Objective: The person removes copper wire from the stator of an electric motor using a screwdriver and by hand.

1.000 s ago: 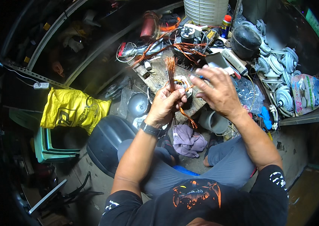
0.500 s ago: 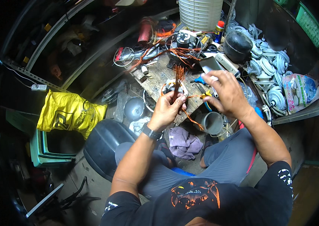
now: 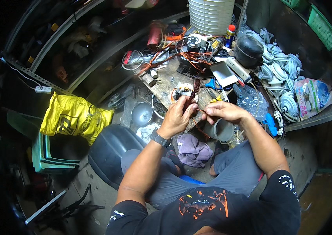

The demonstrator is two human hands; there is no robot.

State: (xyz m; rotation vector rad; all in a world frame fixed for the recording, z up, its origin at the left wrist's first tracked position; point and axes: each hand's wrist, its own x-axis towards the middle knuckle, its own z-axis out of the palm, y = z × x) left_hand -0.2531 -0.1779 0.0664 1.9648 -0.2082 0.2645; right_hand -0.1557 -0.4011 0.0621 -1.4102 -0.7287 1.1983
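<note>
My left hand [image 3: 177, 116] is closed around a bundle of copper wire [image 3: 195, 88], whose strands fan upward out of the fist. A twisted copper tail hangs below it toward the grey cup [image 3: 224, 130]. To its right, my right hand [image 3: 228, 112] is closed in a pinch on a thin strand of copper wire that runs across from the left hand. Just beyond both hands, a small ring-shaped coil part [image 3: 183, 91] lies on the wooden board [image 3: 166, 84]. Yellow-handled pliers [image 3: 215, 99] and a blue-handled tool [image 3: 212, 83] lie near the right hand.
More copper wires drape over a motor part [image 3: 192, 55] at the back. A metal tray [image 3: 224, 73], black dome [image 3: 248, 51] and several grey disc-shaped parts [image 3: 287, 102] stand right. A yellow sack [image 3: 76, 119], black bin [image 3: 113, 152] and metal bowl [image 3: 141, 113] are left; a purple cloth [image 3: 193, 150] lies below.
My right hand has come down and left from its raised, open position and now pinches a wire strand near my left hand. The wire bundle leans more to the right.
</note>
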